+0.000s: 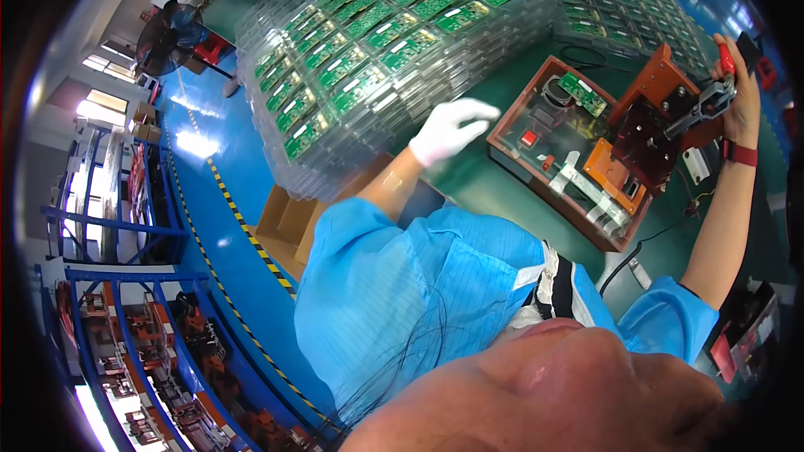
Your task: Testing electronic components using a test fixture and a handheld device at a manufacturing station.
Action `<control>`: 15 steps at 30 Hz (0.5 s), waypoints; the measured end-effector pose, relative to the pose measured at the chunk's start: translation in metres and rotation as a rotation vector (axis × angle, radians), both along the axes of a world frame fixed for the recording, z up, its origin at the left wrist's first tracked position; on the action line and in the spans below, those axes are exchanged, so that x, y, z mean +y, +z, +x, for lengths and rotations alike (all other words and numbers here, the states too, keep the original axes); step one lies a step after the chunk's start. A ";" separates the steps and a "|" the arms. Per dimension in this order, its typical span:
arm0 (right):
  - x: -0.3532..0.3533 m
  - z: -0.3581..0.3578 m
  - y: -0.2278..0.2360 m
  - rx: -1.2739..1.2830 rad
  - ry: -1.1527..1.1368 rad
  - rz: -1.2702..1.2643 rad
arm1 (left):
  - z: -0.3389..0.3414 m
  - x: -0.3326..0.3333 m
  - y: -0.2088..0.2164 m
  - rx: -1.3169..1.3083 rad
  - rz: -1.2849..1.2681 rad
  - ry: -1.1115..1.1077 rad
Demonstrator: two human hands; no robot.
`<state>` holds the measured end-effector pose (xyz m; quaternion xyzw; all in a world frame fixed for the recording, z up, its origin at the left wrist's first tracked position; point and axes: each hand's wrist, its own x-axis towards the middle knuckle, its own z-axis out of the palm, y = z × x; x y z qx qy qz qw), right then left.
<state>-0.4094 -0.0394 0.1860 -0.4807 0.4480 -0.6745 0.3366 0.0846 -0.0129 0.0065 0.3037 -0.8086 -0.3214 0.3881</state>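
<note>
The gloved left hand (pixel 448 130) hovers open and empty between the stacked clear trays of green boards (pixel 377 42) and the brown test box (pixel 578 151) on the table (pixel 477 184). Farther off, the bare right hand (pixel 739 92) grips the red lever handle (pixel 727 59); a steady pull looks best. Trays crowd the left; the box's open lid (pixel 657 109) stands close.

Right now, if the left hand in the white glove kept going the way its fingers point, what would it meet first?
The left hand points toward the brown test fixture box with a clear lid. Its near left edge looks first in line, though how high the hand hovers is unclear.
</note>
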 end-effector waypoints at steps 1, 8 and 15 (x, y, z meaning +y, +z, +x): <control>-0.003 -0.004 -0.002 0.003 -0.004 0.005 | 0.018 0.020 -0.006 0.048 0.122 0.016; -0.009 -0.007 -0.002 0.011 0.064 0.097 | 0.145 0.115 -0.080 0.236 1.197 -0.025; -0.021 -0.200 0.010 -1.122 0.939 0.554 | 0.215 0.123 -0.211 0.807 1.404 0.450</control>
